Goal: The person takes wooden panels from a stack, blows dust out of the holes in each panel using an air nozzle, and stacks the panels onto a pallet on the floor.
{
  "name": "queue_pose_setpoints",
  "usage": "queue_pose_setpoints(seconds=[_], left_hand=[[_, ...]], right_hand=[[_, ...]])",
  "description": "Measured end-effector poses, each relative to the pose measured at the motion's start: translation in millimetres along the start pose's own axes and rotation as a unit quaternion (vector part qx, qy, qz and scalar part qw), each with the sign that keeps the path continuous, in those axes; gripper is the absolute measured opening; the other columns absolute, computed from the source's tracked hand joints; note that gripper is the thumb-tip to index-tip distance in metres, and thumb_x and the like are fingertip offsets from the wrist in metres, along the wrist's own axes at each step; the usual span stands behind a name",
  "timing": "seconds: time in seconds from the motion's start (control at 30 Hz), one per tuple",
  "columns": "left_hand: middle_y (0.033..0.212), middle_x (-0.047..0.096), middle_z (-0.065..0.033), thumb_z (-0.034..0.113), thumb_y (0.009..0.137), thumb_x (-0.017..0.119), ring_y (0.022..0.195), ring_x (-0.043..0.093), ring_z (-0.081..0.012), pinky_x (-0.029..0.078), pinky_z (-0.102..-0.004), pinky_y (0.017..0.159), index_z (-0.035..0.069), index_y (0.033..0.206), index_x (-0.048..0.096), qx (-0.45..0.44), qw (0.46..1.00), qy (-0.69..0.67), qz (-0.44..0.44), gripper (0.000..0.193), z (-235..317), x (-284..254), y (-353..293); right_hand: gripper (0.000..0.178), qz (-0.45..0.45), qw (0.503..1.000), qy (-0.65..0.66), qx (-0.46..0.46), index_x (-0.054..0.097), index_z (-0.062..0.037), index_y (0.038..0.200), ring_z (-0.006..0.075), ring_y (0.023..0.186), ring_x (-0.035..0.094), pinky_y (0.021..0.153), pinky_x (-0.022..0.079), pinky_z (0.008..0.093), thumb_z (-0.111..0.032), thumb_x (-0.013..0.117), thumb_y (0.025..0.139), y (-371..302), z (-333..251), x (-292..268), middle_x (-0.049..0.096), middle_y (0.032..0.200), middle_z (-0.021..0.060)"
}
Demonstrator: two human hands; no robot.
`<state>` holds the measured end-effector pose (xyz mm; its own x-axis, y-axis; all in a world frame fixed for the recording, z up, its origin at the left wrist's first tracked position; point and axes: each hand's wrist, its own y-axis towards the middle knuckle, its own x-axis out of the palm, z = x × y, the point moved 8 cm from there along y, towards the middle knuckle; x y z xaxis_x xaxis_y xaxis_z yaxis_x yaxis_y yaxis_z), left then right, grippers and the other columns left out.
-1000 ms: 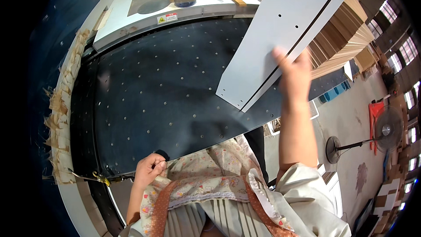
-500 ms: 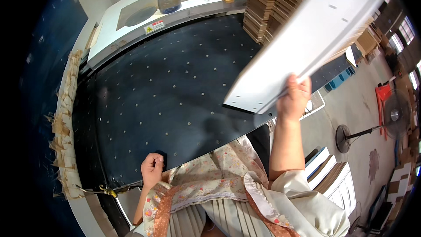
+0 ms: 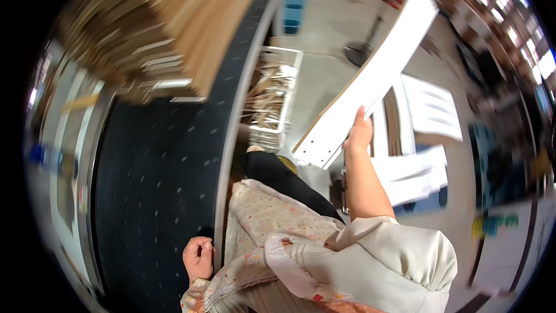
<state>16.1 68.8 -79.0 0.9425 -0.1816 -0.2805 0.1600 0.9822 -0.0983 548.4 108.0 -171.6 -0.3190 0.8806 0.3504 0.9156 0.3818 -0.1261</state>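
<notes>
A long white panel (image 3: 370, 75) with small drilled holes near its lower end slants upward, and my right hand (image 3: 360, 132) grips its edge. It is held out over the floor, in front of stacked white boards (image 3: 431, 110). Curled closed, my left hand (image 3: 198, 257) is at the near edge of the dark studded table (image 3: 162, 197). Its fingers are folded in, and I cannot make out whether anything is inside them.
Tall stacks of brown-edged boards (image 3: 191, 29) stand on the far part of the table. A white crate (image 3: 284, 93) of scraps sits beside it on the floor. Beyond are a fan's round base (image 3: 359, 54) and a blue bin (image 3: 294, 11). A water bottle (image 3: 55, 160) is at left.
My view has turned to the right. The white panel, still in my right hand, has swung from above the table to above the floor by the stacked boards. My left hand stays closed by the table edge.
</notes>
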Motion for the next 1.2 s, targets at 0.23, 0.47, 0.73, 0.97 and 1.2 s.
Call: queue_pose_setpoints(seconds=[0.23, 0.47, 0.73, 0.97, 1.2], left_hand=[[0.084, 0.058, -0.0135, 0.006, 0.069, 0.062, 0.089, 0.054, -0.0317, 0.04, -0.0437, 0.083, 0.003, 0.082, 0.059, 0.345, 0.789, 0.413, -0.295, 0.014, 50.4, 140.0, 51.5], [0.08, 0.06, -0.0115, 0.013, 0.072, 0.059, 0.1, 0.053, -0.0315, 0.029, -0.0516, 0.099, 0.004, 0.072, 0.063, 0.47, 0.518, 0.634, -0.329, 0.01, -58.2, 107.7, 50.4], [0.075, 0.062, -0.008, 0.02, 0.072, 0.057, 0.096, 0.054, -0.028, 0.023, -0.0551, 0.1, 0.008, 0.072, 0.066, 0.417, 0.444, 0.693, -0.385, 0.015, -139.9, 67.6, 69.9], [0.071, 0.063, -0.0049, 0.026, 0.072, 0.055, 0.092, 0.056, -0.0248, 0.019, -0.0582, 0.102, 0.011, 0.073, 0.068, 0.36, 0.418, 0.731, -0.402, 0.021, -190.0, 21.9, 83.2], [0.067, 0.064, -0.0027, 0.032, 0.073, 0.054, 0.087, 0.057, -0.0223, 0.016, -0.0614, 0.102, 0.013, 0.072, 0.071, 0.34, 0.375, 0.759, -0.409, 0.025, -229.8, -19.6, 99.3]], right_hand=[[0.069, 0.319, 0.915, -0.235, 0.074, 0.05, 0.0164, 0.106, 0.0346, 0.098, 0.056, 0.086, 0.043, 0.0378, -0.044, 0.065, 0.078, -11.9, 107.0, -312.1, 0.056, 0.106, 0.028], [0.075, 0.448, 0.785, -0.338, 0.262, 0.05, 0.0137, 0.111, 0.0383, 0.106, 0.053, 0.092, 0.042, 0.0411, -0.051, 0.063, 0.076, -73.1, 101.2, -394.1, 0.054, 0.113, 0.0278], [0.072, 0.526, 0.781, -0.222, 0.252, 0.051, 0.0149, 0.108, 0.0373, 0.1, 0.055, 0.088, 0.044, 0.0404, -0.049, 0.064, 0.076, -37.9, 109.6, -461.6, 0.056, 0.109, 0.0275], [0.074, 0.491, 0.761, -0.3, 0.299, 0.05, 0.0134, 0.11, 0.0366, 0.1, 0.055, 0.087, 0.044, 0.0399, -0.052, 0.062, 0.077, -36.9, 122.5, -494.2, 0.056, 0.109, 0.0273], [0.069, 0.308, 0.773, -0.461, 0.309, 0.049, 0.0042, 0.12, 0.0383, 0.107, 0.052, 0.092, 0.041, 0.0405, -0.05, 0.057, 0.078, -35.5, 161.5, -505.1, 0.053, 0.114, 0.028]])
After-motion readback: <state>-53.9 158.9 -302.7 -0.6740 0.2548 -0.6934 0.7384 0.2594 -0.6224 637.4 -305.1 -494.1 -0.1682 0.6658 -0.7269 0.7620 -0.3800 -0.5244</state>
